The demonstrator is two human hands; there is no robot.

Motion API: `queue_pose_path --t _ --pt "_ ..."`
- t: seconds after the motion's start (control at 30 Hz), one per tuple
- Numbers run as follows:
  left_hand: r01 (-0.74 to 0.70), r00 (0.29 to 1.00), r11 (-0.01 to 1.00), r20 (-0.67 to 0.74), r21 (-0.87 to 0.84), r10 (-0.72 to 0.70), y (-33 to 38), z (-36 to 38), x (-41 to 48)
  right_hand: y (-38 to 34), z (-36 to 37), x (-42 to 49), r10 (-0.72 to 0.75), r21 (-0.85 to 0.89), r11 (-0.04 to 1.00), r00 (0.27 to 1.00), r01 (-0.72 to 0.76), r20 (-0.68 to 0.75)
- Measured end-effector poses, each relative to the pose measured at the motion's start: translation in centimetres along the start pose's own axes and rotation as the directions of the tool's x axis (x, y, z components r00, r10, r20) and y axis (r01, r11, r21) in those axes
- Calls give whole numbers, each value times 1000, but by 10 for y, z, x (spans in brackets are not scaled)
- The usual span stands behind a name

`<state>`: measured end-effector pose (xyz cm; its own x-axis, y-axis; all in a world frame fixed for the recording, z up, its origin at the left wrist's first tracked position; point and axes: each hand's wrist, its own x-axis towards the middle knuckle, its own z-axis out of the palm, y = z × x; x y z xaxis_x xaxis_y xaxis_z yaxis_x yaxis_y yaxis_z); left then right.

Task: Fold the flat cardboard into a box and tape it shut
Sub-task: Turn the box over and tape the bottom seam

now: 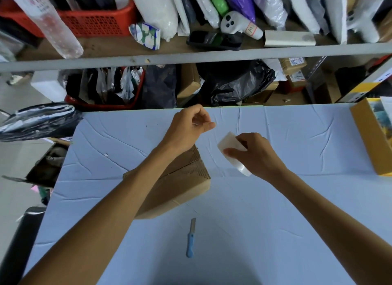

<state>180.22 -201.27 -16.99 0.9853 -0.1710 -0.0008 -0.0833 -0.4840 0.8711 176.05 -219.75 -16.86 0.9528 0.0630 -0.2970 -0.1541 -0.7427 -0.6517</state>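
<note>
A brown cardboard box [182, 183], folded up with its top flaps closed, sits on the pale blue table [275, 221], partly hidden under my left forearm. My right hand [254, 155] grips a roll of clear tape [231, 149] just right of the box. My left hand [191, 125] hovers above the box's far end, fingers curled, thumb and fingers pinching what looks like the loose end of the clear tape; the strip itself is hard to see.
A small blue-handled knife [191, 240] lies on the table in front of the box. A yellow-brown open box [373, 136] stands at the right edge. Shelves [191, 57] crammed with bags, baskets and parcels rise behind the table's far edge.
</note>
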Motion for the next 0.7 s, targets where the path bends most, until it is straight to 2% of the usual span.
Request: queue_pose_path --t 0.1,0.3,0.4,0.47,0.57,0.63,0.7 --pt "20 1000 999 7 -40 -20 -1 -1 -1 -4 -2 -4 10 -27 1000 1000 -10 6" --pt "61 998 997 -10 -48 -62 -3 -8 -3 -10 -18 -18 -9 116 993 998 2 63" --pt "56 998 996 -24 -71 -58 -4 -13 -3 -10 -18 -19 -20 108 994 1000 18 13" --pt "11 998 999 -58 -31 -13 -3 -14 -3 -8 -10 -18 57 53 997 998 -57 8" --pt "21 998 1000 -57 1 -21 -7 -12 -6 -1 4 -24 271 -16 963 962 -271 27" --pt "63 998 996 -1 58 -63 -15 -12 -9 3 10 -31 307 67 949 951 -309 37" --pt "91 995 994 35 64 -94 -20 -14 -9 3 12 -40 283 164 944 959 -285 34"
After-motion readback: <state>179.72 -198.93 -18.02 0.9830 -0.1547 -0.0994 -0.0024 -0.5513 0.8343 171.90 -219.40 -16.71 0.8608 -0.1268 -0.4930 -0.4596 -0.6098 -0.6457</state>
